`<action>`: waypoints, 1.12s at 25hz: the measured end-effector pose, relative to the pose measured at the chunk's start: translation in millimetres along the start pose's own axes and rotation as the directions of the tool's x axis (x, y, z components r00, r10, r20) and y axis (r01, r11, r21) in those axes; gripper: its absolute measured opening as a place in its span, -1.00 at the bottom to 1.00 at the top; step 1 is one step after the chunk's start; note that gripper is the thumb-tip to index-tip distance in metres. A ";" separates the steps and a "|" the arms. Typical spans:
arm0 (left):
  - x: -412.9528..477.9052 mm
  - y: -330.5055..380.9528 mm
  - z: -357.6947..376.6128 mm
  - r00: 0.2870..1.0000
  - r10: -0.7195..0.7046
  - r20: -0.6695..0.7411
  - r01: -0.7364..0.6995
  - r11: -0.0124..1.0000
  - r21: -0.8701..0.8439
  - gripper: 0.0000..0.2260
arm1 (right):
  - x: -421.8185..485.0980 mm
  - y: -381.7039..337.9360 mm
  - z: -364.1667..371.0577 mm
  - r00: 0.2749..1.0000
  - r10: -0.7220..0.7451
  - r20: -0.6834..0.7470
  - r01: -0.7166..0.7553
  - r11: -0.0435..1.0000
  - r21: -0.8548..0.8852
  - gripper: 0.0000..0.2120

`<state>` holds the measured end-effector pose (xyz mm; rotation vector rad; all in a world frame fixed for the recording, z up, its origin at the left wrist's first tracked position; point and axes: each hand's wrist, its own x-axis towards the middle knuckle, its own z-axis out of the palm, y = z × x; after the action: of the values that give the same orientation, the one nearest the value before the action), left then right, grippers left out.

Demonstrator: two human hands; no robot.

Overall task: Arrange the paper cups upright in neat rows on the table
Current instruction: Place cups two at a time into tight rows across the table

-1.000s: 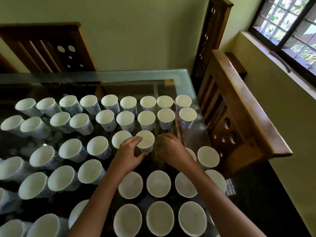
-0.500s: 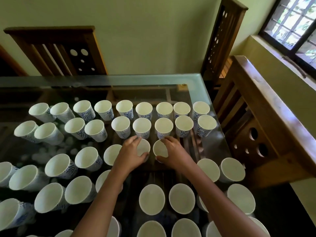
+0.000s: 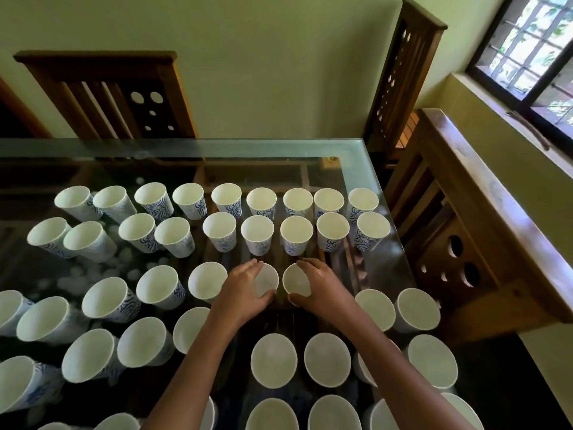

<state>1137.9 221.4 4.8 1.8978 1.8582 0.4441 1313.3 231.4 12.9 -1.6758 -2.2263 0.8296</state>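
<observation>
Two cups gripped, third row filling.
My left fingers [image 3: 249, 268] curl round the left cup [image 3: 268, 279], my right fingers [image 3: 310, 264] round the right cup [image 3: 294, 282], both upright just nearer me than the second row [image 3: 296, 231] on the desk [image 3: 356, 156]. Squeeze hard (thin paper) and a rim buckles; a knuckle could topple a neighbour. A second ago only the left was gripped.

The upright paper cups [image 3: 257, 234] are white inside, with blue swirl patterns outside. At upper left, the slatted wooden chair [image 3: 117, 94] is brown; the plaster wall [image 3: 279, 57] is pale green.
</observation>
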 end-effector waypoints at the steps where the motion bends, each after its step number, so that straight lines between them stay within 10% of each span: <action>1: -3.3 1.6 0.7 1.000 0.004 0.005 -0.004 1.000 0.004 -0.39 | -3.9 1.3 -1.2 1.000 0.005 0.006 -0.005 1.000 -0.001 -0.30; 28: -46.9 21.8 13.5 0.998 0.036 0.059 -0.031 0.996 -0.083 -0.39 | -56.3 10.3 -3.1 1.000 0.025 0.007 -0.025 1.000 -0.004 -0.28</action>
<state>1161.5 173.5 8.4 1.8701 1.7448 0.4614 1341.1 181.5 17.8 -1.7091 -2.2178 0.8389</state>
